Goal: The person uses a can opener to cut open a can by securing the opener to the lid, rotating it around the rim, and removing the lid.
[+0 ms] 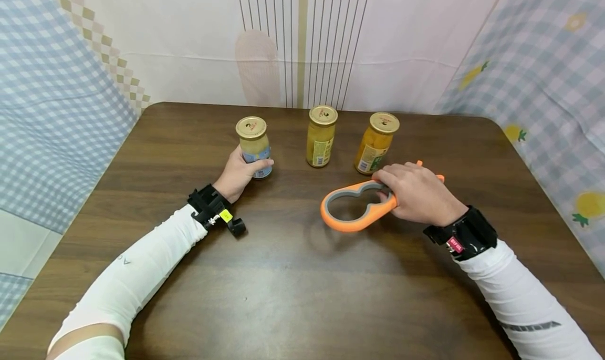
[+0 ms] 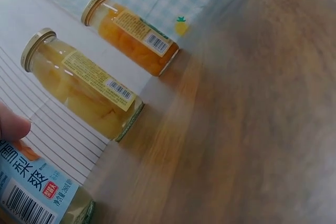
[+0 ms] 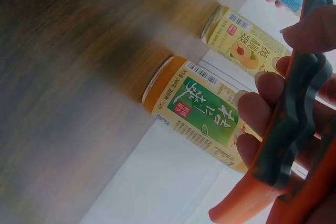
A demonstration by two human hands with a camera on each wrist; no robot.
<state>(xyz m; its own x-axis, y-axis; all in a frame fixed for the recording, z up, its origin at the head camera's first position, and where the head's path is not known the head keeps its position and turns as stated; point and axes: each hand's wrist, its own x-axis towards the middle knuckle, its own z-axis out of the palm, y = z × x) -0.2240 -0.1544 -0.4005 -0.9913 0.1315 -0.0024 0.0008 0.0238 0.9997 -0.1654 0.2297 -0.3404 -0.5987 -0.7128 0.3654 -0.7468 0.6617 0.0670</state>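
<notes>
In the head view my left hand grips a glass jar with a gold lid and blue label, upright at the back left of the table. Its blue label shows close up in the left wrist view, by my thumb. My right hand holds an orange and grey jar opener by its handles, its looped end pointing left over the table. Fingers wrap around the grey-lined handle in the right wrist view. Nearest that hand is a jar of orange fruit with a gold lid.
Between the two sides stands another gold-lidded jar with pale yellow contents. The brown wooden table ends behind the jars at a white striped cloth. Checked cloths hang at both sides.
</notes>
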